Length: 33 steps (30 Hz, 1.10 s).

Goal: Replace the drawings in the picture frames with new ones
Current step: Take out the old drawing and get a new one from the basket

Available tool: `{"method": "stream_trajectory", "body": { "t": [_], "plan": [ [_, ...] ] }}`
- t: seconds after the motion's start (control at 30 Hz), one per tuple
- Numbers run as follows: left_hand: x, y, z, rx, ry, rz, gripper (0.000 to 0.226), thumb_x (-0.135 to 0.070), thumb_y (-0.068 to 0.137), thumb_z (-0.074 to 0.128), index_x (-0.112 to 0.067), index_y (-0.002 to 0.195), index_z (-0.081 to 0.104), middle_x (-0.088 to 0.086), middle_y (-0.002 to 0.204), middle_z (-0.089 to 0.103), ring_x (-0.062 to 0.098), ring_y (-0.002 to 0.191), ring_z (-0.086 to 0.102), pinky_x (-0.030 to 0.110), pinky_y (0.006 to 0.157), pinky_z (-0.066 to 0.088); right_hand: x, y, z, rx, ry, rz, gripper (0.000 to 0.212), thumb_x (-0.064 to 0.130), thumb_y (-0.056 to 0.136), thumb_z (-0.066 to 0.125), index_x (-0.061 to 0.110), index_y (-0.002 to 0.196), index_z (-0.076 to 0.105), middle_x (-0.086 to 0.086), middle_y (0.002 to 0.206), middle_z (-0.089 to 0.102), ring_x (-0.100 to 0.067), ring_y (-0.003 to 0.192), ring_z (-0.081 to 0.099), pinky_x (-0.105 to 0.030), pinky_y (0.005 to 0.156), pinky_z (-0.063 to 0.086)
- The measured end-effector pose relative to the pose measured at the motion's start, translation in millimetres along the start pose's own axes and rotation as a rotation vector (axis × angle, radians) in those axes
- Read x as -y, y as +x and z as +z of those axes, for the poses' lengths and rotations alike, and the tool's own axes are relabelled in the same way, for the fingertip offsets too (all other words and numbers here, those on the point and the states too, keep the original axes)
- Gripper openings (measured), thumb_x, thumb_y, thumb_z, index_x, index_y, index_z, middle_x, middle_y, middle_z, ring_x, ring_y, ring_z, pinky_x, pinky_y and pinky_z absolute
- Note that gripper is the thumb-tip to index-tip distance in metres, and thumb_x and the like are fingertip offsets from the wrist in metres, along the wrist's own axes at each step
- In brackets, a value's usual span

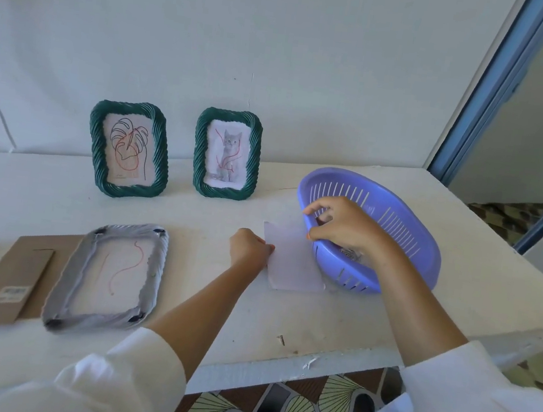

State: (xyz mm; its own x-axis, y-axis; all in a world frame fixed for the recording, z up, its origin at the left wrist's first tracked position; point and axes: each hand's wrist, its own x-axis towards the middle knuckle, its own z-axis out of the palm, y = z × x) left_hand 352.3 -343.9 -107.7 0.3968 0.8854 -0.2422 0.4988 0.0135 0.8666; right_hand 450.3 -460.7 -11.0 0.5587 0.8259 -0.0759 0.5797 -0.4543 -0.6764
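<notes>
White tabletop [334,321]: left hand [249,249] pinches paper sheet [294,260] at centre; right hand [340,223] grips purple basket [399,222] rim at 3 o'clock. Face-down frame [109,274] at 9, two green frames [128,149] at 11.

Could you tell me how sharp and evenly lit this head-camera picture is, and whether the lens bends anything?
Head view: soft, even daylight with faint shadows and no glare; the two green frames and the purple basket look fairly sharp; the face-down frame and cardboard backing at lower left are softer; the wide lens bows the table edge and tilts the blue door frame.
</notes>
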Motion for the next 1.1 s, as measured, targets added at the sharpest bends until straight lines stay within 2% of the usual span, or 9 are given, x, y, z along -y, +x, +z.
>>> {"method": "stream_trajectory", "body": {
  "t": [0.07, 0.17, 0.5, 0.6, 0.7, 0.8, 0.9, 1.03, 1.1],
  "plan": [
    [-1, -1, 1, 0.006, 0.013, 0.014, 0.015, -0.011, 0.078, 0.068, -0.001, 0.068, 0.063, 0.015, 0.079, 0.066, 0.028, 0.073, 0.061, 0.031, 0.067, 0.049, 2, 0, -2, 0.014, 0.01, -0.001, 0.037, 0.007, 0.072, 0.069, 0.022, 0.105, 0.062, -0.019, 0.105, 0.062, -0.025, 0.083, 0.06, -0.026, 0.063, 0.046],
    [-1, 0, 3, 0.008, 0.045, 0.029, 0.022, -0.013, 0.078, 0.068, 0.005, 0.09, 0.066, 0.016, 0.091, 0.069, 0.03, 0.086, 0.064, 0.03, 0.066, 0.047, 3, -2, -1, 0.039, 0.006, 0.011, 0.036, 0.007, 0.072, 0.069, 0.024, 0.103, 0.061, -0.014, 0.095, 0.06, -0.02, 0.076, 0.057, -0.021, 0.054, 0.045],
    [0, 4, 11, 0.041, 0.221, 0.099, 0.03, -0.018, 0.08, 0.064, 0.008, 0.095, 0.063, 0.022, 0.096, 0.068, 0.034, 0.087, 0.066, 0.036, 0.072, 0.054, -2, -6, 7, 0.081, -0.008, 0.024, 0.039, 0.01, 0.073, 0.071, 0.025, 0.107, 0.059, -0.004, 0.095, 0.056, -0.016, 0.077, 0.057, -0.017, 0.052, 0.042],
    [-3, 1, 10, 0.04, 0.308, 0.126, 0.035, -0.024, 0.084, 0.062, 0.006, 0.1, 0.059, 0.02, 0.102, 0.065, 0.036, 0.091, 0.064, 0.036, 0.07, 0.052, -2, -7, 7, 0.106, 0.024, 0.029, 0.037, 0.011, 0.075, 0.07, 0.024, 0.108, 0.058, -0.009, 0.092, 0.058, -0.015, 0.064, 0.053, -0.018, 0.051, 0.042],
    [-12, -1, 7, -0.045, 0.426, 0.183, 0.037, -0.033, 0.09, 0.055, 0.001, 0.104, 0.057, 0.017, 0.108, 0.063, 0.035, 0.098, 0.061, 0.032, 0.068, 0.041, -6, -8, -2, 0.141, 0.158, 0.057, 0.033, 0.015, 0.08, 0.069, 0.019, 0.111, 0.058, -0.021, 0.101, 0.063, -0.019, 0.072, 0.057, -0.023, 0.061, 0.051],
    [-29, -4, 3, -0.136, 0.197, 0.331, 0.034, -0.032, 0.093, 0.047, -0.004, 0.102, 0.062, 0.014, 0.102, 0.066, 0.027, 0.087, 0.059, 0.026, 0.067, 0.039, -18, -1, -23, 0.022, 0.219, 0.093, 0.029, 0.012, 0.082, 0.066, 0.013, 0.11, 0.059, -0.018, 0.101, 0.062, -0.02, 0.074, 0.061, -0.031, 0.073, 0.055],
    [-47, -13, 1, -0.102, -0.116, 0.474, 0.026, -0.033, 0.092, 0.051, -0.014, 0.104, 0.064, 0.004, 0.095, 0.065, 0.015, 0.077, 0.056, 0.018, 0.059, 0.039, -40, 11, -42, -0.124, 0.11, 0.172, 0.029, 0.004, 0.08, 0.067, 0.004, 0.109, 0.062, -0.012, 0.093, 0.057, -0.016, 0.062, 0.059, -0.024, 0.062, 0.051],
    [-48, -21, 8, 0.055, -0.14, 0.504, 0.035, -0.037, 0.087, 0.06, -0.021, 0.118, 0.061, -0.001, 0.109, 0.058, 0.016, 0.088, 0.059, 0.025, 0.077, 0.044, -66, 20, -44, -0.118, -0.102, 0.279, 0.033, 0.001, 0.074, 0.073, 0.002, 0.106, 0.065, -0.012, 0.089, 0.061, -0.016, 0.057, 0.052, -0.016, 0.048, 0.041],
    [-41, -21, 12, 0.092, -0.12, 0.52, 0.037, -0.032, 0.085, 0.064, -0.017, 0.119, 0.061, 0.001, 0.12, 0.053, 0.016, 0.091, 0.057, 0.023, 0.08, 0.043, -75, 21, -40, -0.075, -0.182, 0.31, 0.041, 0.004, 0.072, 0.075, 0.005, 0.111, 0.063, -0.012, 0.103, 0.059, -0.023, 0.076, 0.058, -0.016, 0.057, 0.043]
  ]
}}
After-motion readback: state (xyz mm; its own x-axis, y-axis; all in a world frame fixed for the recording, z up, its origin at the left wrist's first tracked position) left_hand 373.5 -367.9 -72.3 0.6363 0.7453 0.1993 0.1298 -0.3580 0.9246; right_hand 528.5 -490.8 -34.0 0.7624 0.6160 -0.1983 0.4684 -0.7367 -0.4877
